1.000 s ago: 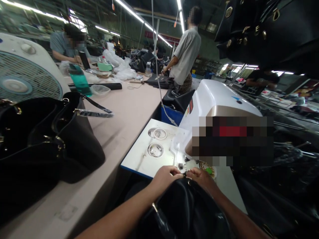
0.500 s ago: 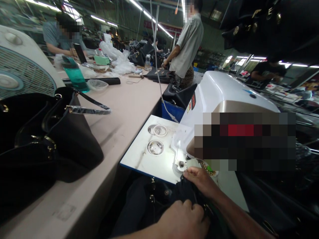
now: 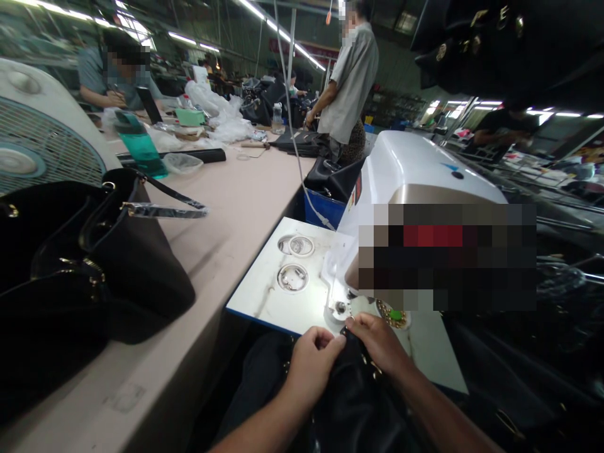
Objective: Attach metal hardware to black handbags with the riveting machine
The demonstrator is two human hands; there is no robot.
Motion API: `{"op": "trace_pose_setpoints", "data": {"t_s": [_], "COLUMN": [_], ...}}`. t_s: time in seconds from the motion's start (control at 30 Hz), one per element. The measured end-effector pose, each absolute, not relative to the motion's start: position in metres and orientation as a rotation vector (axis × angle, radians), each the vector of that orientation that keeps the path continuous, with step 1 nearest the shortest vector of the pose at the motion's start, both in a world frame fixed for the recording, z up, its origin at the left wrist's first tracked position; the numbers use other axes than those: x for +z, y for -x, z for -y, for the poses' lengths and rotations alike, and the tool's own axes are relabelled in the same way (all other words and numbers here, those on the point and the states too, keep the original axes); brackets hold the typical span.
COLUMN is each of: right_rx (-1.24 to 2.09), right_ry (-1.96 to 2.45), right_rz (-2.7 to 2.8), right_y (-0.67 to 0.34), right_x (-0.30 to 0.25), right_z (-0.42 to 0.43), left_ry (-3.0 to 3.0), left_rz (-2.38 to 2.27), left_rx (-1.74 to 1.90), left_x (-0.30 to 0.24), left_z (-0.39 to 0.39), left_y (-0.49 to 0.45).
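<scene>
Both hands pinch the black bag's top edge: left hand (image 3: 311, 362), right hand (image 3: 377, 343), bag (image 3: 349, 402) at the machine's (image 3: 415, 189) white bed (image 3: 264, 296). Edge not yet under the head; work looks barely started.

Left hand (image 3: 309, 365) and right hand (image 3: 377, 343) side by side on a handbag (image 3: 349, 402), at the near edge of the machine plate (image 3: 264, 296). Behind the hands, a riveting machine (image 3: 415, 182). Left of the plate, a long surface (image 3: 236, 201) carrying more handbags (image 3: 94, 264) near, a fan (image 3: 38, 145) behind them, a bottle (image 3: 139, 148) farther back.
</scene>
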State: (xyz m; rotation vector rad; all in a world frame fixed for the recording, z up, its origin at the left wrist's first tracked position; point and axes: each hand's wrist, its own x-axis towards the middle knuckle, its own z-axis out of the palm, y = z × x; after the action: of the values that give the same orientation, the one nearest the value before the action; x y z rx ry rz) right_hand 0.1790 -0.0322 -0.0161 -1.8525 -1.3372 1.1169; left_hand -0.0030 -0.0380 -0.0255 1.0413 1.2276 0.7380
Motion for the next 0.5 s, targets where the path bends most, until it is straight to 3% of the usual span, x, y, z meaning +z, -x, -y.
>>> {"op": "trace_pose_setpoints", "data": {"t_s": [0.2,0.5], "right_rx": [1.055,1.105], "right_ry": [1.886,1.869], "right_rz": [1.294,1.356], "right_y": [-0.180,-0.183], "right_x": [-0.012,-0.006], "right_z": [0.038,0.032], "left_ry": [-1.055,-1.197], "left_rz": [-1.058,-1.158], "left_rx": [0.538,0.605], "left_x": [-0.041,-0.037], "left_z": [0.017,0.019], "left_y": [0.004,-0.009]}}
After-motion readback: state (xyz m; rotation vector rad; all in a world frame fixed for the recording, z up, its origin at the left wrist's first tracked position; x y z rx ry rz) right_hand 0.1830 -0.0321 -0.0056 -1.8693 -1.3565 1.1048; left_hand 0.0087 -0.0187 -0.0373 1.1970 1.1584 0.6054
